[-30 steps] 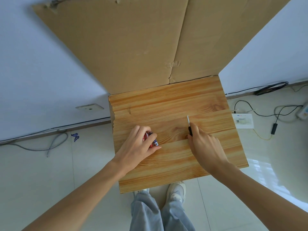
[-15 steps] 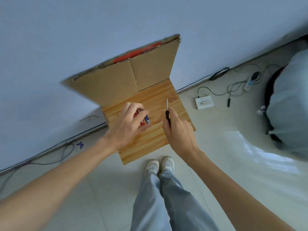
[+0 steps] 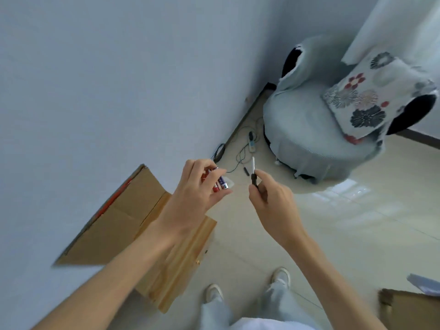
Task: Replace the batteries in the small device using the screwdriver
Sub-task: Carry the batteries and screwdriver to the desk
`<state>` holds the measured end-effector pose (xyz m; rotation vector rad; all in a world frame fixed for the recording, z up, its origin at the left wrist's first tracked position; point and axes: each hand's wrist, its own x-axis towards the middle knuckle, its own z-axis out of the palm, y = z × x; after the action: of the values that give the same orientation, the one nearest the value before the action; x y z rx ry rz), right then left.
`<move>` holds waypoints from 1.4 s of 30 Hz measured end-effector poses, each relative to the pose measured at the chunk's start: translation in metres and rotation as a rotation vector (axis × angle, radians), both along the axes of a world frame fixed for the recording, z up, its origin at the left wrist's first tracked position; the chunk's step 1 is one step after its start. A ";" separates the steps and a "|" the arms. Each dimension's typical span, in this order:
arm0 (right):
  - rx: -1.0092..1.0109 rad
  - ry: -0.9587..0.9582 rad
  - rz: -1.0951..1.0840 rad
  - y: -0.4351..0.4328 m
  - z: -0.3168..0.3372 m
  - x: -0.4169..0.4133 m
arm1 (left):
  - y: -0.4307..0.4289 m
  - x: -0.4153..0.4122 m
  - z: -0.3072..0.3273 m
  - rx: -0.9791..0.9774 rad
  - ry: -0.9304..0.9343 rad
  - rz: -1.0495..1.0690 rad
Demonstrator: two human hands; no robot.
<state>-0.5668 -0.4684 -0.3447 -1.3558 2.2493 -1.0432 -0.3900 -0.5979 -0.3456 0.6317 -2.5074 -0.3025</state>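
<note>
Your left hand (image 3: 197,189) is raised above the wooden table (image 3: 181,260), fingers curled around the batteries (image 3: 220,183), red and blue cells pinched between thumb and fingertips; the device itself cannot be made out in that grip. Your right hand (image 3: 269,198) is lifted to the right of the table, closed around the black handle of the screwdriver (image 3: 253,173), whose pale shaft points up and away from you; the two hands sit near each other at the same height but do not touch. The table stands against the grey wall, with a cardboard sheet (image 3: 114,215) propped along its far-left side; nothing is visible on the strip of tabletop that shows beside your left forearm. Beyond the table, in the corner, cables (image 3: 240,151) trail over the tiled floor next to a round covered seat (image 3: 307,129) with a floral cushion (image 3: 364,101); your shoes (image 3: 281,277) stand on the tiles just right of the table.
</note>
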 end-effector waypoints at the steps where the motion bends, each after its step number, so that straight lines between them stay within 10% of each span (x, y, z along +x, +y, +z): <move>1: -0.023 -0.007 -0.042 0.008 0.011 -0.017 | 0.001 -0.021 0.013 -0.025 -0.003 -0.034; 17: -0.270 -0.053 -0.458 0.159 0.123 -0.334 | 0.103 -0.408 0.137 -0.331 0.154 -0.466; 42: -0.556 -0.110 -1.256 0.324 0.134 -0.691 | 0.243 -0.920 0.165 -0.265 0.333 -1.180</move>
<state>-1.2577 -0.1447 -0.2106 0.2407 2.7592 -2.1176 -1.3103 -0.3552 -0.1809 -0.9792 -2.2355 -0.4156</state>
